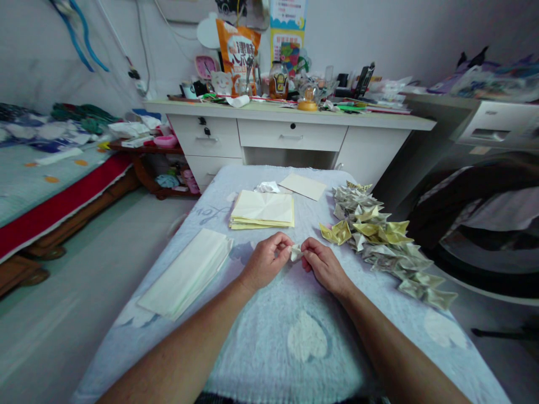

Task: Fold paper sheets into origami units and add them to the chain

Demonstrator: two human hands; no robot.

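A small folded paper (296, 253) is pinched on either side by the fingers (283, 239) of the left hand (266, 260) and right hand (325, 264), equally near both, midway between side edges of the counter (256, 353).

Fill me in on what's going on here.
A person holds a small folded paper between the fingertips of the left hand and right hand, over a cloth-covered table. Beyond the hands lies a stack of creased paper sheets; to the left, a long paper stack; to the right, many boat-shaped paper folds.
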